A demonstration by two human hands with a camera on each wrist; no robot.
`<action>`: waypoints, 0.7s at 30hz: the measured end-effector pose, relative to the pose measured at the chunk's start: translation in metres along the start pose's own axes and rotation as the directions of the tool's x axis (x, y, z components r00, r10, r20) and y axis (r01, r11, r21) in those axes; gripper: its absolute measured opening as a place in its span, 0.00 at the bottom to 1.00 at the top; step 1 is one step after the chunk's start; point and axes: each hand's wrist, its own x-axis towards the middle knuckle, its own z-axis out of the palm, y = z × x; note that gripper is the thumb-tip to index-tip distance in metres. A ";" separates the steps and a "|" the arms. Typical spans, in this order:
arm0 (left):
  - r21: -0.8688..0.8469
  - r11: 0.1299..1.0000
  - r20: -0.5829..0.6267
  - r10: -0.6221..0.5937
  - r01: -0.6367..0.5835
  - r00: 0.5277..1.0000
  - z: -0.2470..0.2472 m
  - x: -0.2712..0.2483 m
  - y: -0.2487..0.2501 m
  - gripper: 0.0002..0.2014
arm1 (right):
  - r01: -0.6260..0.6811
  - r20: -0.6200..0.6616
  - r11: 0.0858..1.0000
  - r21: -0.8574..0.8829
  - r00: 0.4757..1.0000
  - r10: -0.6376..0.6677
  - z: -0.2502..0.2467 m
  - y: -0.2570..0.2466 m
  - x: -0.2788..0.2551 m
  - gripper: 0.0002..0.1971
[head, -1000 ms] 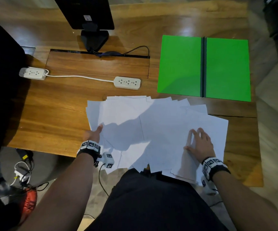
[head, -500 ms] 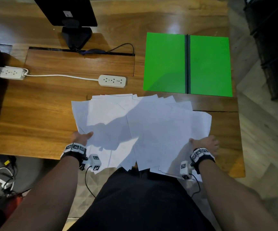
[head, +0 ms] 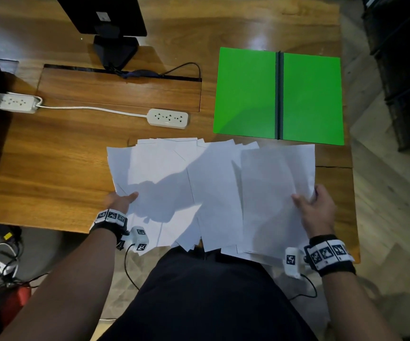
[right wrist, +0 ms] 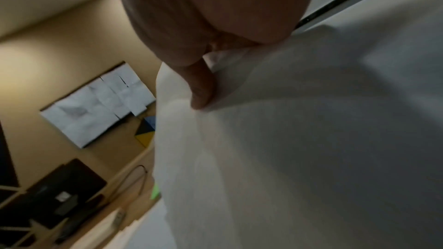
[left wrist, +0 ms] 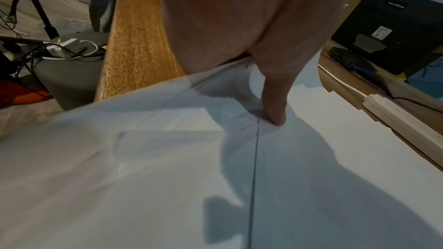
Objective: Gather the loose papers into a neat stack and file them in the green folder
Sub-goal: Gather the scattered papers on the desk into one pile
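Wooden desk (head: 51, 168) | left hand (head: 120, 200) pinches papers (head: 211, 188) | right hand (head: 317, 210) pinches them too

Little here can actually be read. The black monitor (head: 105, 16) at the far left of the desk carries a small white sticker (head: 103, 16) on its back; it seems to hold a printed code, but no character resolves. From the left wrist the same monitor (left wrist: 393, 26) shows that sticker (left wrist: 381, 33) with a code patch, and a thin line of pale lettering (left wrist: 396, 5) higher up, too small to make out. The wrist bands (head: 111, 216) bear black-and-white square code markers, patterns without letters. The white sheets (head: 211, 188) show no readable print.
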 end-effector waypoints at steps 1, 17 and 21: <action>0.004 1.000 -0.003 -0.006 0.006 1.000 0.001 0.000 0.000 0.35 | 0.023 0.045 1.000 0.010 0.999 -0.024 0.001 -0.009 -0.002 0.13; 0.059 0.998 -0.061 0.010 -0.006 0.998 -0.002 -0.011 0.002 0.30 | -0.261 0.050 0.802 -0.537 0.939 0.339 0.178 -0.022 0.004 0.27; 0.065 0.998 -0.063 0.011 -0.007 0.998 -0.002 -0.011 0.003 0.28 | -0.222 0.096 0.792 -0.569 0.938 0.332 0.172 -0.009 0.009 0.24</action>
